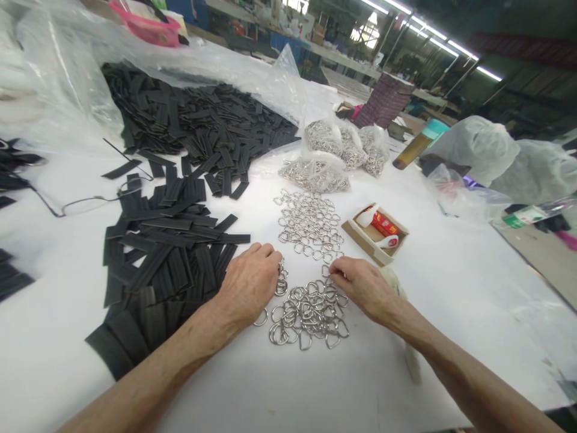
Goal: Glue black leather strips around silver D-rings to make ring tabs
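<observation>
The left hand is curled, knuckles up, beside a few metal rings; its fingertips are hidden, so I cannot tell whether this grip has hold of anything. The right hand has thumb and forefinger drawn nearly together at the edge of a single D-shaped ring; whether it is actually pinched cannot be made out.

Between the hands and nearer the person, a tangled heap of rings lies on the table. Just beyond the hands, the spread rings lie mostly flat in a loose layer, so that portion looks separated, while the heap looks undone. An open box stands to their right.

Farther off, clear bags of rings sit full, apparently unused stock. To the left are loose black strips, with a bigger pile of strips behind. No strip visibly carries a ring, so most of the material seems unworked.
</observation>
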The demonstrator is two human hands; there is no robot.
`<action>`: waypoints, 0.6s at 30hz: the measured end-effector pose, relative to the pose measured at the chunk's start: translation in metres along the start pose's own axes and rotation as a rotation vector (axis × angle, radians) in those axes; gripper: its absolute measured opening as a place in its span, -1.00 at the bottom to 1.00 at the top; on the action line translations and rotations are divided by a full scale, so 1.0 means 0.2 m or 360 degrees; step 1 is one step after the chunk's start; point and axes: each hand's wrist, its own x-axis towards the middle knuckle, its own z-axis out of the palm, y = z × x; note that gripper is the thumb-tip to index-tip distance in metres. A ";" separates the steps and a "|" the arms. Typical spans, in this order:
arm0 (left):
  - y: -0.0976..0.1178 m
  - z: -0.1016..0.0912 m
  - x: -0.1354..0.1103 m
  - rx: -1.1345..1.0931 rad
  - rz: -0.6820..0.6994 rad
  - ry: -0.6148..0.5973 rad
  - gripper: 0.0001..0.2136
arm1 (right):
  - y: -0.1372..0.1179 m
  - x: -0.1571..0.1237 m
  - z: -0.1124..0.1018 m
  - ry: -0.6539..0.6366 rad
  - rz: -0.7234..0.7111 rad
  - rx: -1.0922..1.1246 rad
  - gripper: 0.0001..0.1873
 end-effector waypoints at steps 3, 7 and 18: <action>0.00 0.00 0.00 -0.0007 0.0000 -0.0007 -0.81 | 0.00 0.03 0.00 0.0024 0.0032 -0.0026 -0.84; 0.00 0.00 0.00 -0.0016 -0.0004 -0.0009 -0.81 | -0.01 0.04 -0.01 0.0017 0.0048 -0.0074 -0.91; 0.00 0.00 0.00 0.0007 -0.0003 -0.0017 -0.80 | -0.07 0.05 -0.01 -0.0095 -0.0051 -0.0316 -0.88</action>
